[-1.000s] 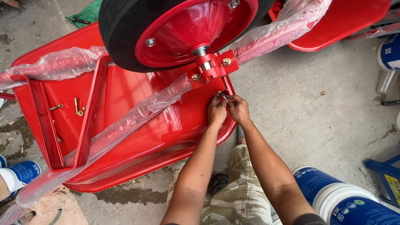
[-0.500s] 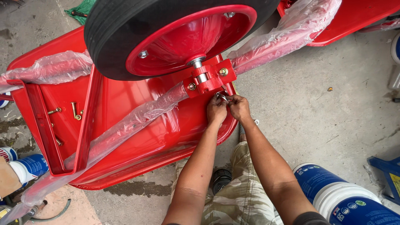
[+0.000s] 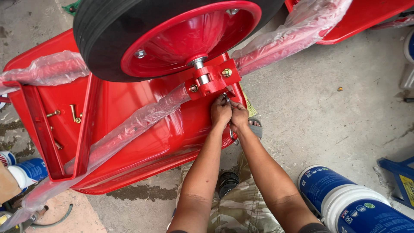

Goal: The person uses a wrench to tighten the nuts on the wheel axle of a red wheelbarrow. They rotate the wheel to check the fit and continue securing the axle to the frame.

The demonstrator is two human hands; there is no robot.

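Overturned red wheelbarrow tray (image 3: pixel 129 129) on bare concrete floor (image 3: pixel 327 116), underside up, serving as the landmark here. Above it, black rubber tyre (image 3: pixel 103 39) on a red wheel rim (image 3: pixel 189 34), axle seated in a red axle bracket (image 3: pixel 211 80) with two gold-coloured bolt heads showing on its face. Running from the bracket down and left across the tray, a frame tube wrapped in clear plastic film (image 3: pixel 129 129); another wrapped tube (image 3: pixel 297 30) rising up and right from the bracket.

Just below the bracket, at the tray's right rim: left hand (image 3: pixel 221 111) and right hand (image 3: pixel 239 115), pressed side by side, fingers curled shut around a small metal fastener (image 3: pixel 226 98). Which hand carries it, and what kind of part it is, cannot be told, being too small and mostly covered. A thin metal tool or rod (image 3: pixel 233 137) hanging just under the right wrist, beside the tray's edge.

On the tray's left part, inside the red leg brace (image 3: pixel 43 129), several loose brass-coloured bolts (image 3: pixel 74 113) lying on the red metal.

Right of the tray, well apart: blue-and-white plastic buckets (image 3: pixel 345 198) near the lower corner. Left of the tray, at the edge of view, a blue-and-white can (image 3: pixel 26 170). Beneath the tray's lower rim, camouflage trousers (image 3: pixel 241 211). Beyond the upper right, a second red tray (image 3: pixel 362 21).
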